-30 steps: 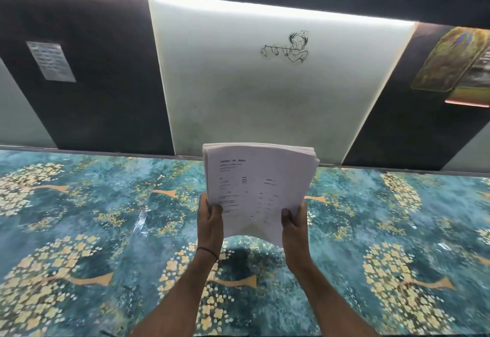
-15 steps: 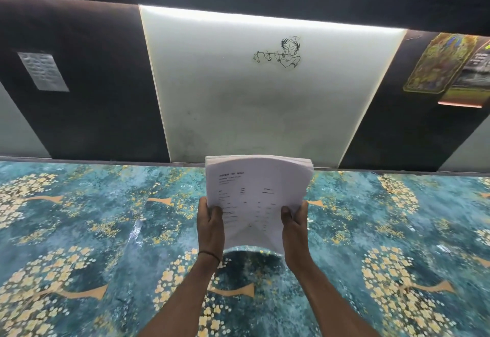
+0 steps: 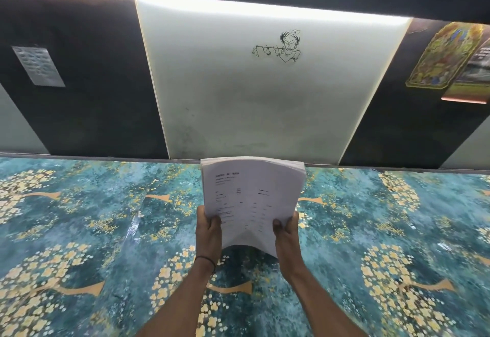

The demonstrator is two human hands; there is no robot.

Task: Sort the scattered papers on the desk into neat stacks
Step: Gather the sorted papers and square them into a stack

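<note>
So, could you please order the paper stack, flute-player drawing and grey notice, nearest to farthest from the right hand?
1. paper stack, gripped by the right hand
2. flute-player drawing, straight ahead
3. grey notice, far left

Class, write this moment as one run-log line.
left hand: grips paper stack lower-left edge | right hand: grips lower-right edge | stack: upright, bowed, printed page facing camera | desk contact: unclear
</note>
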